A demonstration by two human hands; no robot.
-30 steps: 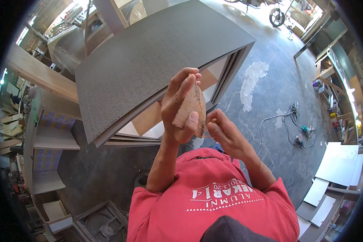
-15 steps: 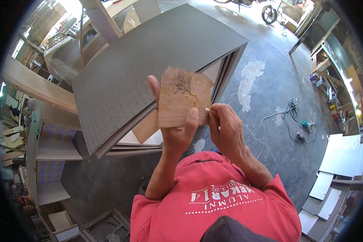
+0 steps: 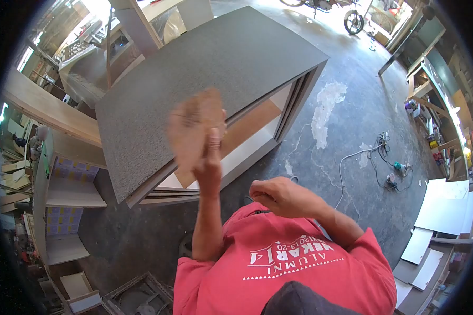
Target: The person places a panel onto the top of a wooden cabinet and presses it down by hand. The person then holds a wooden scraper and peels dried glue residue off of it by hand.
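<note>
A thin brown wooden piece (image 3: 194, 126), blurred by motion, is held up by my left hand (image 3: 210, 157), with the thumb across its face. It is over the near edge of a large grey panel (image 3: 210, 63) that tops a cabinet-like box. My right hand (image 3: 284, 197) is closed close to the front of the red shirt, apart from the wooden piece. Its fingers are curled inward, and anything within them is hidden.
A cable with a green plug (image 3: 398, 165) lies on the floor at the right. White boards (image 3: 441, 210) are stacked at the far right. Shelving (image 3: 73, 194) stands at the left, a dusty frame (image 3: 136, 299) lies below, and a motorcycle wheel (image 3: 353, 22) is at the back.
My left hand has moved left with the wooden piece, which is tilted. My right hand has come away from the piece's edge and drawn down toward the shirt.
</note>
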